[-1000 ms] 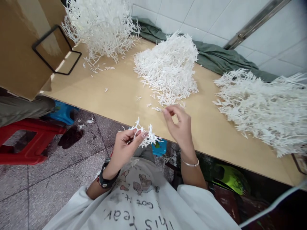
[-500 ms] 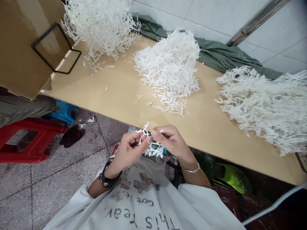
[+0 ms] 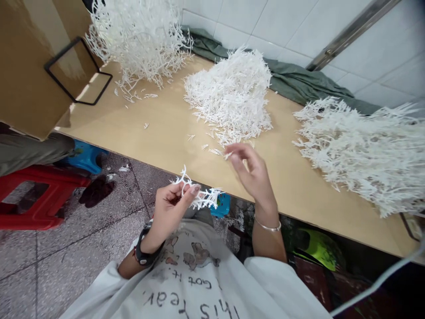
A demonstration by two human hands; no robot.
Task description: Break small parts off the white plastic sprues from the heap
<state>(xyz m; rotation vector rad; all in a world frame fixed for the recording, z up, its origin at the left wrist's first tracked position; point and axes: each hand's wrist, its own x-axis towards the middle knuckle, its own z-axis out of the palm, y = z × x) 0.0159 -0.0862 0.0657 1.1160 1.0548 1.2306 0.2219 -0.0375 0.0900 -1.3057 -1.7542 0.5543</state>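
Hands first: your left hand (image 3: 171, 217) is closed on a branched white plastic sprig (image 3: 199, 195), held just off the edge of the plywood bench (image 3: 159, 128), above your lap.

Right one?

Your right hand (image 3: 252, 175) is over the bench, slightly blurred, fingers loosely curled, thumb and forefinger narrowly apart. It's nearest the loose plastic bits (image 3: 215, 151) at the foot of the middle pile (image 3: 229, 95). Can't tell whether it's pinching one.

Risks?

Those sprig arms look thin and prone to tangling. Twist or squeeze too hard and a branch could snap, then drop past the edge onto the tiled floor (image 3: 83, 248) — gone among the stools. Reach across and your bangle (image 3: 268, 228) could catch in the right-hand pile (image 3: 358, 155). Your black wristwatch (image 3: 142, 254) could snag the sprig the same way. Loose bits near the edge could also get swept off by a sleeve or wrist.

Anything readable?

Your white T-shirt (image 3: 186, 283) — upside down from your view — reads "Got it." and what looks like "This Year" below it. No brand legible on the watch, and no writing legible on the cardboard box (image 3: 29, 57).
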